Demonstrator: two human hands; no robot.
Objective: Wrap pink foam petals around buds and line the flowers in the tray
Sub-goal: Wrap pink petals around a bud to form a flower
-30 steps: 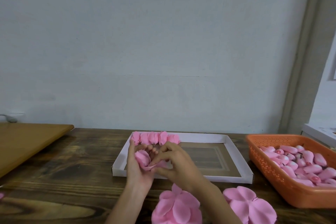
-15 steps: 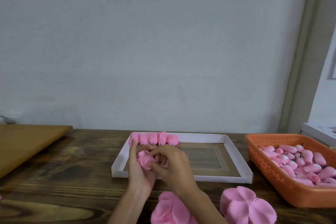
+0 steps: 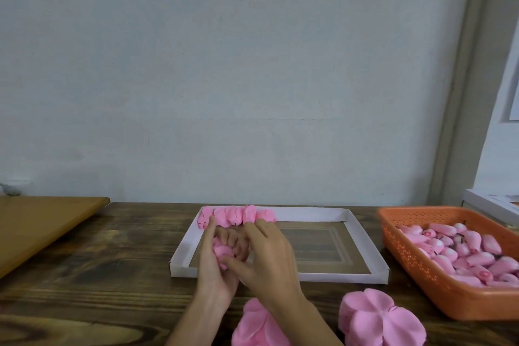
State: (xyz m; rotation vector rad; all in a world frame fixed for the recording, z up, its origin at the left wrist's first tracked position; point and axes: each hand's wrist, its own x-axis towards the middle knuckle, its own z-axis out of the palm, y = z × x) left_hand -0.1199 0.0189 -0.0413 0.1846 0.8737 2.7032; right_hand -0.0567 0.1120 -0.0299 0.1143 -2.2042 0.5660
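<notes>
A pink foam flower (image 3: 222, 252) sits between both hands over the near left corner of the white tray (image 3: 362, 236). My left hand (image 3: 214, 267) cups it from the left and below. My right hand (image 3: 266, 258) presses its petals with thumb and curled fingers from the right. Several finished pink flowers (image 3: 236, 215) stand in a row along the tray's far left rim. Two stacks of flat pink foam petals lie at the near edge, one (image 3: 379, 317) at right, one (image 3: 257, 326) partly hidden under my right forearm.
An orange basket (image 3: 407, 258) full of pink buds stands at the right. A light wooden board (image 3: 42, 222) lies at the left on the dark wooden table (image 3: 98, 275). A pale wall rises right behind the table.
The loose petal has been folded in around the bud. My right hand has closed over the flower and both hands have shifted slightly toward the tray.
</notes>
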